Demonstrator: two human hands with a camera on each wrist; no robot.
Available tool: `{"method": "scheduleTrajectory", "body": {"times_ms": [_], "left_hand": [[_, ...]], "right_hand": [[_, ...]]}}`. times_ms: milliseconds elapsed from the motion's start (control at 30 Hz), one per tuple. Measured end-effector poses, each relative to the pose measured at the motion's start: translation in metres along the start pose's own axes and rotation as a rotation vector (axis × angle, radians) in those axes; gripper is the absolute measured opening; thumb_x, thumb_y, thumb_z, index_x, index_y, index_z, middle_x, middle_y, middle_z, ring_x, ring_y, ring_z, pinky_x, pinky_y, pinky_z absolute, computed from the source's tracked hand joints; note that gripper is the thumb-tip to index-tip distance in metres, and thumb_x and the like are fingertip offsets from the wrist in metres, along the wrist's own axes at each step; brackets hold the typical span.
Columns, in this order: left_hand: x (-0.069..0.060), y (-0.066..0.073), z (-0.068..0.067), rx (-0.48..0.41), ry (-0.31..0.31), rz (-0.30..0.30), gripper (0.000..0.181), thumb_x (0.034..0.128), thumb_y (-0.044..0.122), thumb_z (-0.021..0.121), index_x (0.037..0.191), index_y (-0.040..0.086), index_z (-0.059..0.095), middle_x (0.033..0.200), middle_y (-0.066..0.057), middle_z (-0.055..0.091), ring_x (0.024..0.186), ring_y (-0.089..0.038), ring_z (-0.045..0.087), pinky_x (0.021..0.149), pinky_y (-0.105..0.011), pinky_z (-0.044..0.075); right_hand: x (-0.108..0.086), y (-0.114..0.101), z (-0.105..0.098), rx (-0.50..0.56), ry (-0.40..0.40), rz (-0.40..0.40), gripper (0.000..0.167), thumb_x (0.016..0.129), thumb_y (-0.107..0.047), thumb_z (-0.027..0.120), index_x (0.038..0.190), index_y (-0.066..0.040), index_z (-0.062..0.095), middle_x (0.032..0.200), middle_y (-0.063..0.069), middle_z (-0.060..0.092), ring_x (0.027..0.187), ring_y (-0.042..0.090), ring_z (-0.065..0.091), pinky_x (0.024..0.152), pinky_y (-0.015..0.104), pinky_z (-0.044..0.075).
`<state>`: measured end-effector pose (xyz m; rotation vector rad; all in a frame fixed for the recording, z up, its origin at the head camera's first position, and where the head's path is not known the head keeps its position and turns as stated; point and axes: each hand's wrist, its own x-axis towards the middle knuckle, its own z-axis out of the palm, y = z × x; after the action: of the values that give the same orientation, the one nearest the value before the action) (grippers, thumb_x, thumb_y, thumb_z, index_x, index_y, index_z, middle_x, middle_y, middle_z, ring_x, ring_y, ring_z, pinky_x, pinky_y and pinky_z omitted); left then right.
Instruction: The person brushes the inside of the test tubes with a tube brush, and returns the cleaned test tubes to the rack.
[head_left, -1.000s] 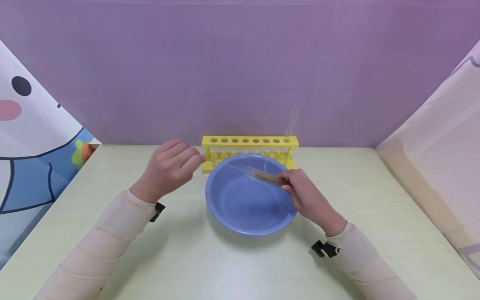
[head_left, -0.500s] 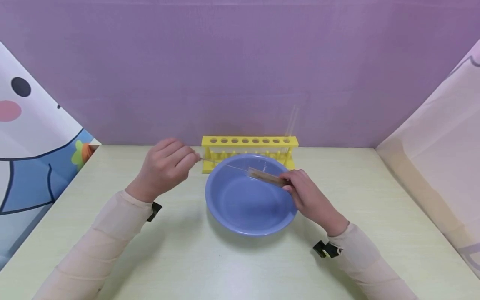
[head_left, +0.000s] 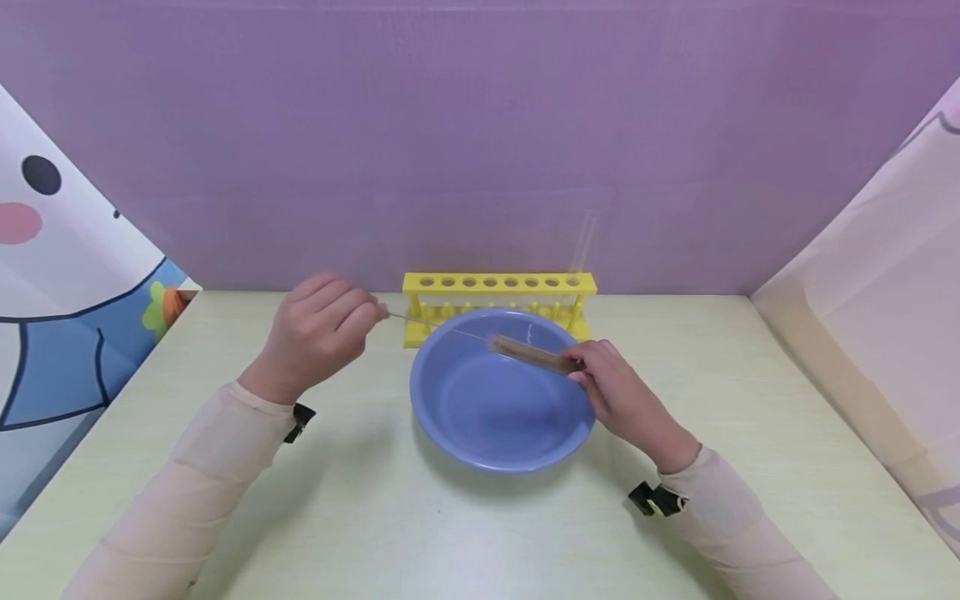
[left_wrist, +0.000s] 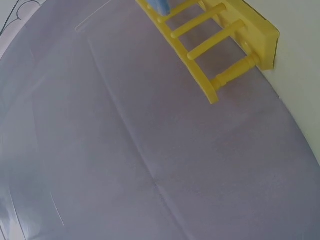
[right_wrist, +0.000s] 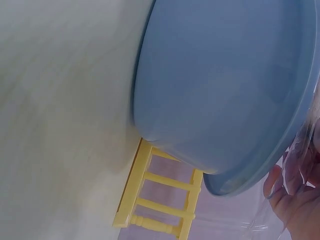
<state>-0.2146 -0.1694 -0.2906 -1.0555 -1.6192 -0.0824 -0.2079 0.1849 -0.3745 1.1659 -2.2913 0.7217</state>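
My left hand (head_left: 318, 329) pinches the thin wire handle (head_left: 408, 318) of a test tube brush. The wire runs rightward to a clear test tube (head_left: 536, 355), whose brown bristles show inside and at its mouth. My right hand (head_left: 626, 404) grips the tube near its other end, slightly tilted, above a blue basin (head_left: 498, 417). In the right wrist view, fingers (right_wrist: 295, 210) appear beside the basin's rim (right_wrist: 280, 155). The left wrist view does not show the left hand.
Behind the basin stands a yellow test tube rack (head_left: 498, 283). Another clear test tube (head_left: 583, 242) leans in its rightmost hole. A purple backdrop (head_left: 480, 142) rises behind the pale table (head_left: 480, 533), with cloth panels at both sides.
My left hand has moved leftward, drawing the brush wire further out, and the bristles now reach the tube's mouth. My right hand has shifted only slightly right.
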Motion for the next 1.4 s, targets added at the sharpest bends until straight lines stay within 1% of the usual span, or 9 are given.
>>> {"method": "scheduleTrajectory", "body": {"times_ms": [233,367,533,700,900,1133,1400], "left_hand": [[-0.003,-0.003,-0.001,-0.011,0.050,-0.033,0.021,0.0874,-0.006,0.051,0.067,0.001,0.052,0.062,-0.009,0.060,0.055,-0.026,0.055,0.057,-0.037,0.047],[-0.004,-0.004,-0.003,-0.007,0.042,-0.048,0.023,0.0878,-0.005,0.052,0.066,0.001,0.052,0.061,-0.010,0.061,0.054,-0.026,0.055,0.057,-0.038,0.047],[-0.005,-0.005,-0.006,-0.004,0.040,-0.064,0.022,0.0868,-0.005,0.053,0.065,0.001,0.052,0.061,-0.011,0.061,0.054,-0.027,0.055,0.058,-0.038,0.047],[-0.007,-0.007,-0.007,0.015,0.061,-0.075,0.024,0.0871,-0.005,0.054,0.064,0.001,0.050,0.060,-0.011,0.060,0.052,-0.028,0.053,0.057,-0.039,0.047],[-0.008,-0.010,-0.010,0.028,0.087,-0.092,0.028,0.0879,-0.004,0.055,0.061,0.001,0.048,0.058,-0.012,0.058,0.050,-0.028,0.051,0.055,-0.040,0.045],[-0.011,-0.013,-0.015,0.044,0.072,-0.112,0.030,0.0910,0.000,0.054,0.061,0.000,0.048,0.059,-0.013,0.059,0.051,-0.029,0.053,0.056,-0.041,0.045],[-0.016,-0.017,-0.021,0.048,0.064,-0.141,0.030,0.0910,0.002,0.054,0.061,0.000,0.050,0.060,-0.014,0.061,0.053,-0.031,0.055,0.057,-0.044,0.045]], "right_hand": [[-0.001,0.002,0.001,-0.007,0.014,-0.011,0.043,0.098,-0.032,0.034,0.110,0.005,0.054,0.097,0.009,0.059,0.086,0.021,0.051,0.073,0.033,0.044],[-0.003,0.003,0.002,-0.003,0.034,-0.032,0.040,0.098,-0.029,0.036,0.109,0.006,0.054,0.096,0.008,0.058,0.083,0.020,0.050,0.072,0.030,0.042],[-0.004,0.004,0.002,-0.005,0.036,-0.039,0.042,0.099,-0.030,0.035,0.109,0.006,0.054,0.097,0.009,0.058,0.084,0.021,0.050,0.074,0.028,0.041],[-0.006,0.006,0.001,-0.010,0.028,-0.040,0.042,0.099,-0.029,0.034,0.109,0.007,0.053,0.098,0.010,0.059,0.087,0.022,0.052,0.076,0.029,0.042],[-0.008,0.008,0.000,-0.015,0.014,-0.028,0.041,0.099,-0.030,0.035,0.109,0.005,0.053,0.098,0.009,0.059,0.087,0.021,0.051,0.074,0.028,0.043],[-0.011,0.012,-0.001,-0.012,0.008,-0.027,0.039,0.099,-0.028,0.036,0.109,0.005,0.053,0.099,0.010,0.059,0.088,0.021,0.051,0.073,0.028,0.043],[-0.012,0.015,-0.001,-0.002,0.011,-0.029,0.038,0.099,-0.027,0.037,0.108,0.005,0.054,0.099,0.010,0.059,0.087,0.021,0.051,0.073,0.026,0.041]]}}
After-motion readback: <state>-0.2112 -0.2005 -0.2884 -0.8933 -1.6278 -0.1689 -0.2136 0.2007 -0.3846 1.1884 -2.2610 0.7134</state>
